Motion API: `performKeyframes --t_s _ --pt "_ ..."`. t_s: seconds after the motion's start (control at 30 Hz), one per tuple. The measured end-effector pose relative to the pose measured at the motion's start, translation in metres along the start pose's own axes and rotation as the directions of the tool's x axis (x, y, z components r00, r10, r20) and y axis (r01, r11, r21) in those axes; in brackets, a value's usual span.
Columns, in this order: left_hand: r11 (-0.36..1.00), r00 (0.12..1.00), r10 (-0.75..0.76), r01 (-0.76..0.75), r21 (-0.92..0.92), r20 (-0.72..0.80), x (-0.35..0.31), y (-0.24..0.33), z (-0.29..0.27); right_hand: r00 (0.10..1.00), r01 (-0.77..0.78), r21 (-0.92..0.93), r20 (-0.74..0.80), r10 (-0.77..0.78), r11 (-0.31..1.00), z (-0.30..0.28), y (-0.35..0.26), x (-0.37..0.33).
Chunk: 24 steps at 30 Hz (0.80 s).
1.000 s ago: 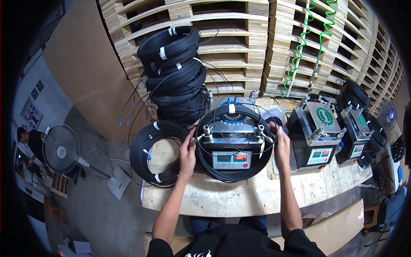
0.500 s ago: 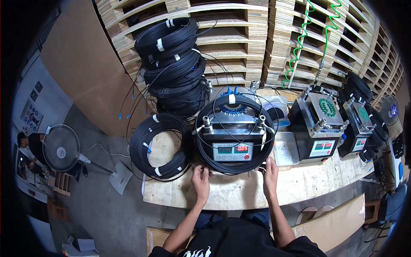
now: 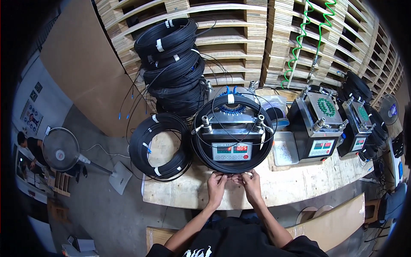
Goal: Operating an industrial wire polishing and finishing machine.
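Note:
A coil of black cable [image 3: 231,168] hangs upright against the front of a black machine [image 3: 208,140] with a lit display. White tape wraps the coil's top, and loose cable strands cross in front of the machine. At the coil's lowest edge, my left hand [image 3: 216,188] has its fingers bent and pinched together. Just beside it, my right hand [image 3: 252,186] is closed in the same way, fingertips nearly meeting the left's. Whatever lies between the fingertips is too small to make out. Blue connectors [image 3: 232,110] ring the top of the machine.
Left of the machine lies another cable coil [image 3: 139,147], with a tall stack of coils [image 3: 171,70] behind. To the right are a shallow tray [image 3: 285,150] and two similar machines [image 3: 314,124]. Wooden pallets [image 3: 231,40] rise behind the table [image 3: 171,192]. A fan [image 3: 61,150] stands left.
Both hands have come inward from the coil's lower sides and now meet below its bottom edge. The coil stays in nearly the same place.

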<state>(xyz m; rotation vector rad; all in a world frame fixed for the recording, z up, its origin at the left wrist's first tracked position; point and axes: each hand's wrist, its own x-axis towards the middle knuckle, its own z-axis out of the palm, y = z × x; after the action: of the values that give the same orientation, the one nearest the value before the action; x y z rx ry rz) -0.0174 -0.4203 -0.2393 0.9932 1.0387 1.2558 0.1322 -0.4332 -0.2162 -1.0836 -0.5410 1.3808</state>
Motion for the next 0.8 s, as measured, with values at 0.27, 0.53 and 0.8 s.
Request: performKeyframes --t_s 0.27,0.53,0.8 --pt "0.987 0.997 -0.07 0.071 -0.145 0.015 -0.002 0.029 -0.002 0.996 -0.039 -0.037 0.076 0.041 0.999 -0.006 -0.018 0.001" --pt "0.821 0.875 0.463 -0.365 0.439 -0.14 0.042 0.065 -0.044 0.922 0.338 -0.36 -0.058 -0.383 0.87 -0.044 -0.063 0.039" --pt "0.762 0.854 0.519 -0.472 0.443 0.016 0.1 0.127 -0.043 0.889 0.436 -0.382 0.042 -0.456 0.815 -0.034 -0.125 0.069"
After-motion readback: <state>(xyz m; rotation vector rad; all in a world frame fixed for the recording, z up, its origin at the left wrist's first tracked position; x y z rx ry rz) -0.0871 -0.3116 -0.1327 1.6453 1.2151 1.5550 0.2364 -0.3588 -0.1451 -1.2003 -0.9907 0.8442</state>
